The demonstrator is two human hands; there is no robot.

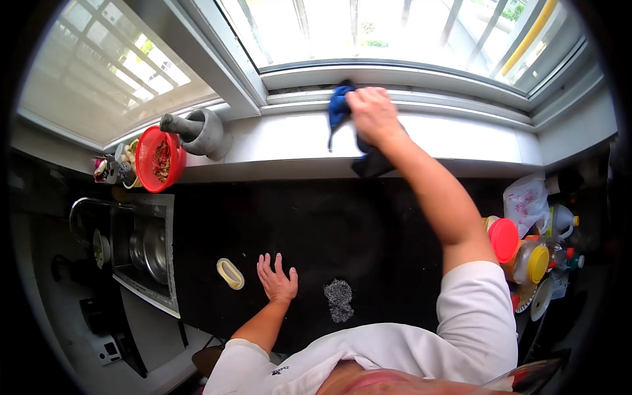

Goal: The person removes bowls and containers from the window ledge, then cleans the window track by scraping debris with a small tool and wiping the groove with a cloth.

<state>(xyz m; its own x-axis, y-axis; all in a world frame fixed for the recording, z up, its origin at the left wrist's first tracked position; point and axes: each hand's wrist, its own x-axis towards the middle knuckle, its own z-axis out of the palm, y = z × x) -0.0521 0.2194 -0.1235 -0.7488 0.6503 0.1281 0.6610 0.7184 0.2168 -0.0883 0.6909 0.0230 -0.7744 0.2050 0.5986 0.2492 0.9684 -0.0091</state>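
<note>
Head view, contents as follows.

Item, your right hand [376,115]: clenched around a blue cloth [339,105], back of the hand uppermost, arm stretched forward over the counter. The blue cloth lies at the lower track of the window frame [421,89], bunched at the top, with a narrow end trailing onto the white sill [461,138]. Dark fabric [373,163] shows below your wrist and droops over the front edge of the sill; whether it is one piece with the blue cloth, you cannot tell.

Item, your left hand [278,283]: released, holding nothing, fingers spread, palm down on the black countertop [217,217]. Just to its left, one pale yellow oval object [230,273] with a raised rim. To its right, well apart, dark grey scouring mesh [338,300].

Sill, left end: one stone mortar [209,135], its pestle [181,125] leaning out leftward; beside it, one red basket [176,158] of dried red pieces.

Left: one sink [170,237] with metal bowls [155,253] inside.

Right: one red-lidded jar [503,239], one yellow-lidded jar [538,263], one plastic bag [526,201] behind them.
</note>
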